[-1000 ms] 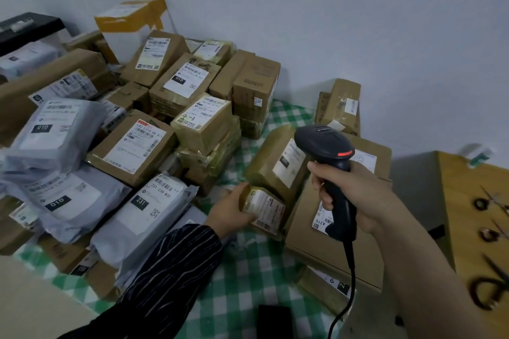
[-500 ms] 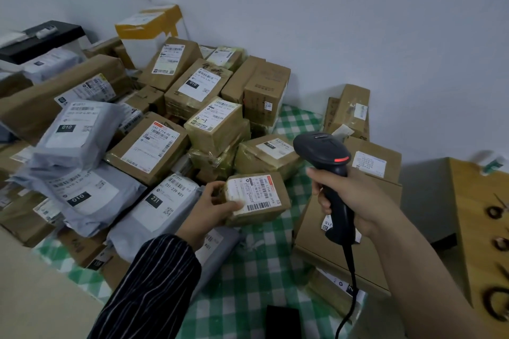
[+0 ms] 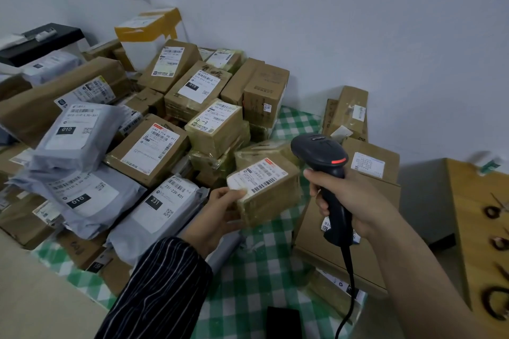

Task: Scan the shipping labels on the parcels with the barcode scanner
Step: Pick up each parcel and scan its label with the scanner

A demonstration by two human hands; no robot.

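1. Presently, misread risk: the barcode scanner (image 3: 322,157) sits just beside the small parcel (image 3: 272,201) and does not plainly face its shipping label (image 3: 259,176). Labels in the stacked pile (image 3: 154,151) behind could be read instead.
2. Slip risk: the parcel looks glossy with tape and is held at one end only, so it could twist or drop onto the worktop (image 3: 256,270).
3. Left hand (image 3: 220,209): fingers curl round the parcel's near end, thumb at the label's corner, label facing up.
4. Right hand (image 3: 349,198): wrapped closed round the scanner's handle.
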